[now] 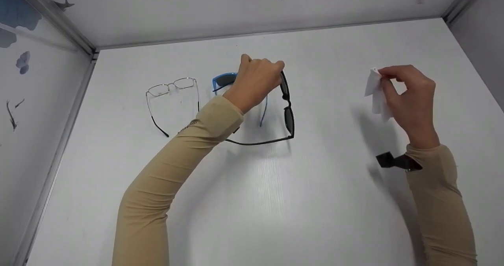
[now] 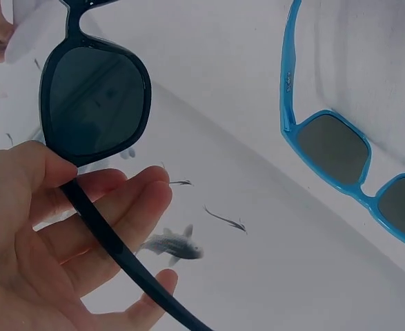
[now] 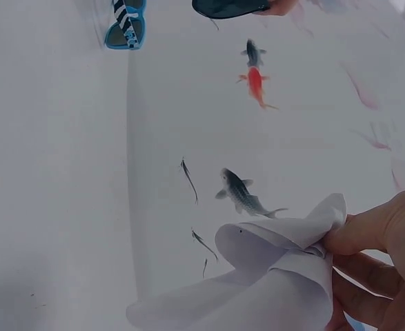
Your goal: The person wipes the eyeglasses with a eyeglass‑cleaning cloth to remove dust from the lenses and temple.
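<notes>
Pale wall panels (image 1: 252, 8) enclose the far, left and right sides; small fish and bluish flowers printed on them. White table (image 1: 275, 207) fills the floor of the enclosure, soft shadows lying across it. From where I stand: one person, tan sleeves (image 1: 169, 175) reaching in from the near side.

Left hand (image 1: 256, 81): thumb and forefinger closed at one hinge of the black sunglasses (image 1: 289, 118), other fingers loosely spread behind the temple. Pair sits mid-table toward the far side, seemingly raised, near temple running left toward the sleeve. Light, stiff plastic by the look; smooth lenses would smear under a thumb. Hinge corner seems a sound hold; temples may flex if pulled outward.

Wire-rimmed glasses (image 1: 172, 85), farther left, temples unfolded. Thin metal, I judge, easily bent; best taken by the bridge.

Blue sunglasses (image 1: 226, 79), just right of those, partly hidden by the left hand. Probably light and rigid.

Right hand (image 1: 417, 100), well apart at right: thumb and fingertips pinch a white sheet (image 1: 373, 83), cloth or paper, cannot tell. Soft, likely near weightless; pinched at one edge, most hangs free.

Smallest: black strap (image 1: 397, 161) at the right cuff.
</notes>
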`<state>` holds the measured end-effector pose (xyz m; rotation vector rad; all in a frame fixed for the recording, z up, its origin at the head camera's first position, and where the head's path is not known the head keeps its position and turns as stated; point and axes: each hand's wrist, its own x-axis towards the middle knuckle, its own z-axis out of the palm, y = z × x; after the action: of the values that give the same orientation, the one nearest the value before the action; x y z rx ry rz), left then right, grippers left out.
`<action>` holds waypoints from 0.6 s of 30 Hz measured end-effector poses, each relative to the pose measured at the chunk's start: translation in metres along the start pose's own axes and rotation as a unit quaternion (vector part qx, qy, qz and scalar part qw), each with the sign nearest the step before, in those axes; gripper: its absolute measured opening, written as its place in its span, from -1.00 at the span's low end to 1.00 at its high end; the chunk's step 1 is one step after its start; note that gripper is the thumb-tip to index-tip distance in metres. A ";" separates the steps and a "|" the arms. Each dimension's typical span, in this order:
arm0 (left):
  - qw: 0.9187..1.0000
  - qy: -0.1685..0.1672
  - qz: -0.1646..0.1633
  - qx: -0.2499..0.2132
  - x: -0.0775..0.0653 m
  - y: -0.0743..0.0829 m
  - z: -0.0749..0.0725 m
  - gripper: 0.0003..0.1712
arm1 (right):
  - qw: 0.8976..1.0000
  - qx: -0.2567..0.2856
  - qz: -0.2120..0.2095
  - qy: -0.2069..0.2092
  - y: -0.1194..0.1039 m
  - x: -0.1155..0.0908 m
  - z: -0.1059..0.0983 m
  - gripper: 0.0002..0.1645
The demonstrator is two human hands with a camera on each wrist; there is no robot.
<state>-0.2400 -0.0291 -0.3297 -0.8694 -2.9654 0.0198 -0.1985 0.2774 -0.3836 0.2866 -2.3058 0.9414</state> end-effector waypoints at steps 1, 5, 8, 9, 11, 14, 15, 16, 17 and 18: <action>1.000 0.001 0.003 -0.001 -0.001 0.000 0.001 -0.81 | 1.000 0.003 -0.003 -0.002 -0.001 -0.001 0.001 -0.80; 0.999 0.019 0.026 -0.011 -0.005 -0.002 0.003 -0.77 | 0.999 0.016 -0.034 -0.025 -0.009 -0.005 0.008 -0.80; 0.998 0.031 0.054 -0.017 -0.008 -0.002 0.003 -0.76 | 0.995 0.048 -0.065 -0.064 -0.022 -0.010 0.020 -0.78; 0.997 0.038 0.067 -0.017 -0.009 -0.002 0.004 -0.76 | 0.992 0.059 -0.076 -0.082 -0.027 -0.012 0.024 -0.78; 0.994 0.056 0.093 -0.014 -0.011 0.000 0.004 -0.75 | 0.985 0.083 -0.097 -0.120 -0.039 -0.014 0.034 -0.76; 0.988 0.079 0.129 -0.016 -0.012 0.002 0.005 -0.76 | 0.973 0.113 -0.124 -0.160 -0.057 -0.015 0.047 -0.75; 0.986 0.085 0.140 -0.018 -0.012 0.004 0.005 -0.76 | 0.970 0.122 -0.130 -0.164 -0.063 -0.014 0.050 -0.75; 0.985 0.086 0.148 -0.023 -0.013 0.005 0.006 -0.77 | 0.969 0.134 -0.131 -0.160 -0.068 -0.013 0.054 -0.75; 0.984 0.083 0.154 -0.030 -0.013 0.006 0.006 -0.77 | 0.969 0.145 -0.131 -0.152 -0.072 -0.012 0.056 -0.75; 0.983 0.080 0.160 -0.038 -0.013 0.007 0.006 -0.78 | 0.969 0.155 -0.129 -0.144 -0.076 -0.010 0.058 -0.75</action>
<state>-0.2260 -0.0302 -0.3361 -1.2839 -2.6644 -0.1450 -0.1862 0.1822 -0.3800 0.8855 -2.2904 1.1844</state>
